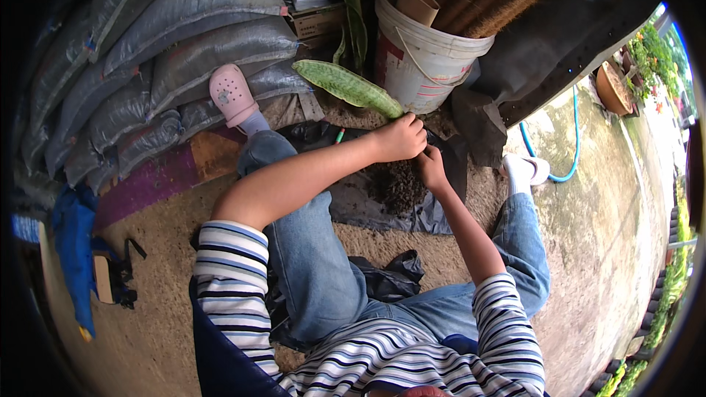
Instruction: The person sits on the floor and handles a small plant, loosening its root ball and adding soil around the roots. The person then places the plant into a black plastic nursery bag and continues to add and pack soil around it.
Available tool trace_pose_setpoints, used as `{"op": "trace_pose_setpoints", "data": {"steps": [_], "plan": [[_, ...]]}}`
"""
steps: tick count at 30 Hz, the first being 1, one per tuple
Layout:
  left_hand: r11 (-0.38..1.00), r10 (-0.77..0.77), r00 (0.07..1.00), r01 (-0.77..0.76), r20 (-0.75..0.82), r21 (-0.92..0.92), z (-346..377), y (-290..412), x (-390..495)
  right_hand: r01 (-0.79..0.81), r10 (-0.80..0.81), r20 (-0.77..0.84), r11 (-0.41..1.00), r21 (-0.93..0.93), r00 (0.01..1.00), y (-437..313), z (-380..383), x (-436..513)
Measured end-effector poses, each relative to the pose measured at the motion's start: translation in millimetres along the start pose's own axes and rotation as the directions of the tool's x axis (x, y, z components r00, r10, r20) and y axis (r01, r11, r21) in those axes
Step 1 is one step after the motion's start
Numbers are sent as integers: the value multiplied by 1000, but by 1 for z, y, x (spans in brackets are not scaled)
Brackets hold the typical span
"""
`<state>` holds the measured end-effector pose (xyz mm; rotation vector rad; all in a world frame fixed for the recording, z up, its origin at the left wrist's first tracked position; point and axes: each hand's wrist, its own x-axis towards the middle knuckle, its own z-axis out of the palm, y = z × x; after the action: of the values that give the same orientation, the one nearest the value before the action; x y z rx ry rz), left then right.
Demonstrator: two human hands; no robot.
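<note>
A mottled green snake plant leaf (347, 88) slants up and to the left from my left hand (402, 138), whose fingers are closed round its lower part. Just below, my right hand (431, 168) pinches at the plant's lower end, close against the left hand; the fingers hide most of that part. Dark crumbly soil (400, 187) lies under both hands on a black plastic sheet (358, 198). A small green and orange stick-like object (340, 135) rests on the sheet, left of the soil.
Filled grey sacks (220, 38) are stacked at the left. A white plastic bucket (430, 60) and brown fibrous poles (513, 0) stand beyond the hands, beside another snake plant (356, 22). Crumpled black plastic (394, 275) lies between the legs. A blue hose (576, 132) curves at the right.
</note>
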<state>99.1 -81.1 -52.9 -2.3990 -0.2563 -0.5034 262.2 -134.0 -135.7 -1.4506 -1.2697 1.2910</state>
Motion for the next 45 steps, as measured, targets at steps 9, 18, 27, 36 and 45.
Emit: {"op": "trace_pose_setpoints", "data": {"steps": [9,18,27,36,45], "plan": [[997,60,998,-61,23,45,-2,13,1,215,-179,155,941,-260,972,-18,-13,-5],[998,-50,992,47,115,32,-5,24,18,236,-231,51,959,-155,972,-2,-17,-1],[991,-103,980,87,172,103,-16,33,28,285,-324,-108,918,-275,940,-2,-7,-6],[966,-237,917,257,320,-21,-16,25,28,258,-407,-254,846,-467,877,-2,-20,-5],[937,-213,875,308,435,-162,-15,3,15,61,-246,-200,761,-646,948,-30,0,-13]]}}
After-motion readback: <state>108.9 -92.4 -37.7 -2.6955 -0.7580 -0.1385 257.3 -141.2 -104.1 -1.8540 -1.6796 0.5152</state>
